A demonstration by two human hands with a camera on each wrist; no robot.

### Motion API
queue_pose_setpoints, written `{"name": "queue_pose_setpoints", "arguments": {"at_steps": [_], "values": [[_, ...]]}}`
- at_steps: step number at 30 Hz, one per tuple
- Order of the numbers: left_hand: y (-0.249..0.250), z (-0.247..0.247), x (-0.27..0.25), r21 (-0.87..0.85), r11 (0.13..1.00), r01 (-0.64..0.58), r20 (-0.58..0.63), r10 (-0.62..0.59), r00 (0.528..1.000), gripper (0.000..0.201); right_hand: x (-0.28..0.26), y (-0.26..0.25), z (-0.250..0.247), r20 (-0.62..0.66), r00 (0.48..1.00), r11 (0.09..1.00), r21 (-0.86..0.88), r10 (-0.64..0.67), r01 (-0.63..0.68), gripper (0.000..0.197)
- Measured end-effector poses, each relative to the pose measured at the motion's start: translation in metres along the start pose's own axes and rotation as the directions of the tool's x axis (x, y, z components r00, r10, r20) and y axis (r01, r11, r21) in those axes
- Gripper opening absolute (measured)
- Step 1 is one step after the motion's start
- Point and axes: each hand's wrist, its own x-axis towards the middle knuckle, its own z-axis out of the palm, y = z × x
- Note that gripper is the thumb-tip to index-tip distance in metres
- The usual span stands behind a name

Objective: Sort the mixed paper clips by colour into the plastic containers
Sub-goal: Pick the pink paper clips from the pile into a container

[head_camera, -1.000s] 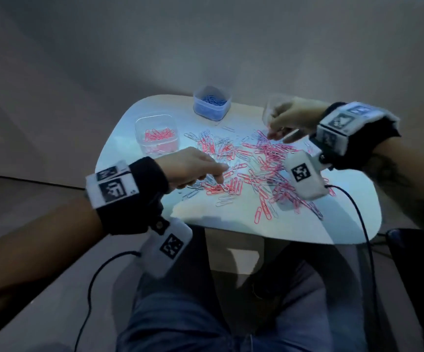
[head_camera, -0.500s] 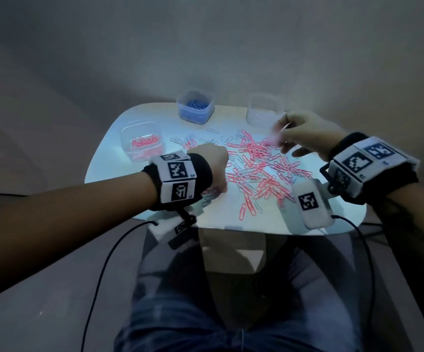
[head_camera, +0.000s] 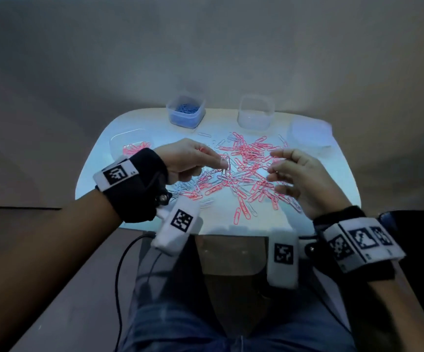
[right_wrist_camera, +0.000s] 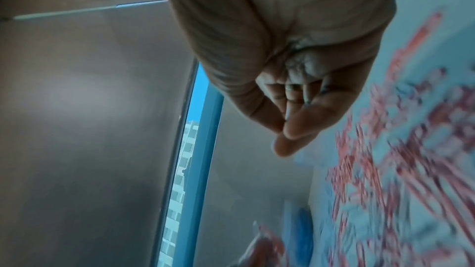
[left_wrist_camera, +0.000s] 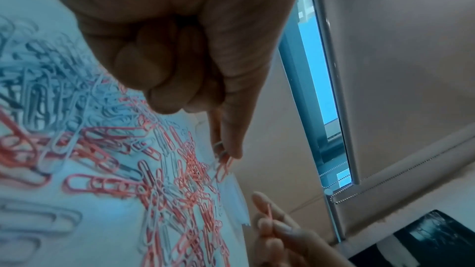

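Observation:
A mixed pile of pink and white paper clips [head_camera: 244,174] covers the middle of the white table [head_camera: 315,219]. My left hand [head_camera: 222,163] hovers over the pile's left part, and its thumb and forefinger pinch a pink and a white clip [left_wrist_camera: 223,157] that hang down. My right hand [head_camera: 272,163] is over the pile's right side with curled fingers. In the left wrist view, the right hand [left_wrist_camera: 267,216] pinches a pink clip [left_wrist_camera: 268,209]. Pink clips lie in the clear container [head_camera: 129,146] at the left, blue clips in the container [head_camera: 185,111] at the back.
A clear container [head_camera: 256,111] with little visible in it stands at the back right. A pale lid or tub [head_camera: 310,134] sits at the far right. My knees are under the table's near edge, and cables hang from both wrists.
My left hand rose from the pile's near left to its middle with clips pinched. My right hand drew back from the far container to the pile's right side.

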Motion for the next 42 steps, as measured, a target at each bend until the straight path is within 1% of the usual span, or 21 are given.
{"name": "queue_pose_setpoints", "arguments": {"at_steps": [2, 6, 8, 10, 13, 15, 17, 20, 23, 26, 28, 30, 32, 35, 37, 39, 42], "values": [[0.002, 0.002, -0.001, -0.042, 0.999, 0.008, 0.016, -0.007, 1.0, 0.012, -0.003, 0.006, 0.008, 0.027, 0.999, 0.996, 0.085, 0.032, -0.034, 0.024], [0.004, 0.003, -0.001, -0.104, 0.995, -0.005, 0.0, 0.005, 1.0, 0.008, -0.003, 0.012, 0.025, 0.045, 0.996, 0.983, 0.166, 0.071, -0.078, 0.024], [0.008, 0.006, -0.003, -0.12, 0.993, -0.014, 0.016, 0.016, 1.0, 0.011, -0.003, 0.014, 0.033, 0.049, 0.994, 0.971, 0.215, 0.099, -0.107, 0.023], [0.014, 0.009, -0.005, -0.109, 0.994, -0.031, 0.039, 0.036, 0.999, 0.014, -0.002, 0.014, 0.04, 0.05, 0.99, 0.951, 0.273, 0.135, -0.143, 0.021], [0.026, 0.014, -0.008, -0.081, 0.995, -0.066, 0.066, 0.072, 0.995, 0.014, 0.003, 0.013, 0.044, 0.065, 0.978, 0.913, 0.351, 0.198, -0.208, 0.02], [0.032, 0.018, -0.008, -0.053, 0.995, -0.088, 0.08, 0.092, 0.993, 0.014, 0.005, 0.013, 0.046, 0.118, 0.963, 0.873, 0.408, 0.241, -0.268, 0.022], [0.037, 0.023, -0.008, 0.006, 0.993, -0.116, 0.078, 0.116, 0.99, 0.015, 0.007, 0.014, 0.047, 0.201, 0.945, 0.816, 0.477, 0.26, -0.326, 0.025], [0.04, 0.029, -0.007, 0.112, 0.986, -0.126, 0.083, 0.117, 0.99, 0.014, 0.008, 0.015, 0.049, 0.293, 0.922, 0.717, 0.584, 0.252, -0.381, 0.041], [0.04, 0.029, -0.007, 0.156, 0.982, -0.11, 0.083, 0.098, 0.992, 0.015, 0.009, 0.015, 0.047, 0.293, 0.927, 0.693, 0.618, 0.234, -0.37, 0.05], [0.039, 0.026, -0.009, 0.134, 0.984, -0.116, 0.071, 0.108, 0.992, 0.012, 0.008, 0.018, 0.045, 0.294, 0.924, 0.681, 0.626, 0.243, -0.379, 0.051], [0.037, 0.021, -0.011, 0.108, 0.987, -0.122, 0.037, 0.119, 0.992, 0.013, 0.007, 0.02, 0.044, 0.293, 0.923, 0.669, 0.638, 0.249, -0.383, 0.051], [0.035, 0.016, -0.011, 0.094, 0.987, -0.128, 0.012, 0.128, 0.992, 0.011, 0.007, 0.023, 0.042, 0.282, 0.928, 0.679, 0.635, 0.242, -0.37, 0.051], [0.032, 0.014, -0.014, 0.104, 0.983, -0.149, 0.022, 0.147, 0.989, 0.01, 0.007, 0.025, 0.043, 0.295, 0.929, 0.687, 0.629, 0.222, -0.364, 0.054], [0.032, 0.021, -0.019, 0.162, 0.967, -0.196, 0.053, 0.19, 0.98, 0.012, 0.008, 0.027, 0.046, 0.338, 0.923, 0.656, 0.656, 0.186, -0.373, 0.058], [0.032, 0.022, -0.02, 0.192, 0.958, -0.214, 0.026, 0.213, 0.977, 0.01, 0.007, 0.026, 0.047, 0.344, 0.922, 0.634, 0.678, 0.175, -0.373, 0.056], [0.029, 0.018, -0.019, 0.185, 0.959, -0.213, -0.01, 0.218, 0.976, 0.008, 0.006, 0.025, 0.045, 0.351, 0.922, 0.623, 0.688, 0.162, -0.371, 0.054], [0.026, 0.019, -0.023, 0.137, 0.97, -0.203, -0.01, 0.206, 0.978, 0.012, 0.005, 0.023, 0.047, 0.379, 0.913, 0.601, 0.698, 0.151, -0.389, 0.054]]}}
